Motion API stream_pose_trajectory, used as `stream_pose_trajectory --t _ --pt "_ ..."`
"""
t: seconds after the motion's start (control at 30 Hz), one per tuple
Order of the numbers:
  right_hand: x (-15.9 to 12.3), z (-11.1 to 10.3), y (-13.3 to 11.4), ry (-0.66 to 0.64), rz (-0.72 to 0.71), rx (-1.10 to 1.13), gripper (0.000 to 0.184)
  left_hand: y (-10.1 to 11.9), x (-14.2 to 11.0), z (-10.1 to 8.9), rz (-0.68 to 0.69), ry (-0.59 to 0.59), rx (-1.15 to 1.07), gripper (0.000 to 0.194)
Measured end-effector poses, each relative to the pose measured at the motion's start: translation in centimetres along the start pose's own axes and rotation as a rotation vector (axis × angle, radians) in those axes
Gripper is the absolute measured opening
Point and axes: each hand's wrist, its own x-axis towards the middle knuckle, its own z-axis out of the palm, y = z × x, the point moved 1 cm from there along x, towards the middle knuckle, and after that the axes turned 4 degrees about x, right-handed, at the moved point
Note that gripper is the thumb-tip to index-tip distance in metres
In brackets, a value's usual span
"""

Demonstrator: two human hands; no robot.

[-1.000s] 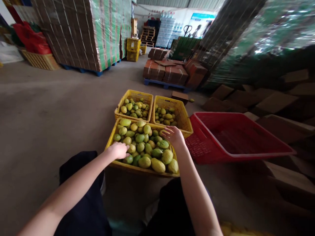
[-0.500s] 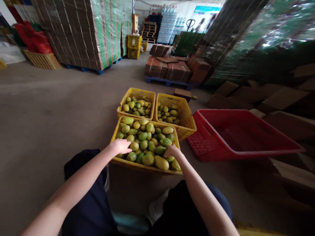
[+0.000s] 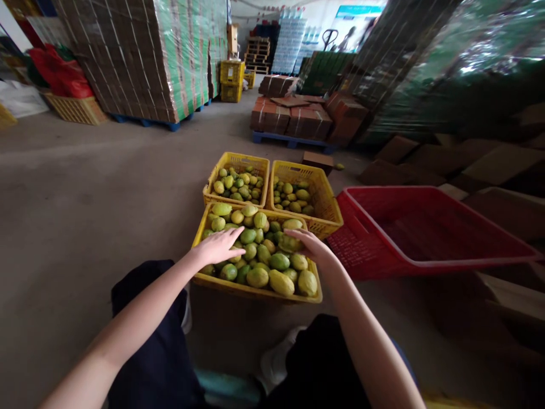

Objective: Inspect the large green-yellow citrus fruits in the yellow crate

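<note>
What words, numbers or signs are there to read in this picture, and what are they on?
None can be read for certain.
Blue sign on the back wall: pale marks, too small and blurred to read.
Pale patch on a yellow crate at the back: perhaps a label, too small to read.
Front yellow crate and red crate: no readable words or numbers.

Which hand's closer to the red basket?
Right. The right hand is at the right of the front yellow crate, toward the red basket; the left hand is farther, over the crate's left side.
</note>
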Motion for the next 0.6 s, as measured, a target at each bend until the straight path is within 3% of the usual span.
stream_pose_trajectory --t 0.17,0.27,0.33,0.43,0.53,0.6 --pt "-1.5 4.4 -3.6 -0.255 -0.08 0.651 0.033 2.9 2.0 1.7 0.211 0.295 -0.633 0.073" --pt "-1.8 6.6 -4.8 -0.332 -0.167 0.799 0.031 4.1 3.5 2.2 0.19 0.529 -1.011 0.05" --pt "-2.0 7.3 -5.2 -0.349 -0.223 0.805 0.032 4.4 4.3 1.9 0.111 0.619 -1.178 0.031" --pt "-2.5 7.7 -5.3 -0.419 -0.266 0.754 0.038 4.2 4.8 0.7 -0.049 0.634 -1.443 0.017" --pt "-3.3 7.4 -5.3 -0.488 -0.301 0.662 0.044 3.6 4.7 -0.5 -0.197 0.522 -1.773 0.029" --pt "-3.6 6.6 -5.2 -0.461 -0.339 0.609 0.044 3.0 4.4 -1.3 -0.244 0.459 -1.948 0.035"
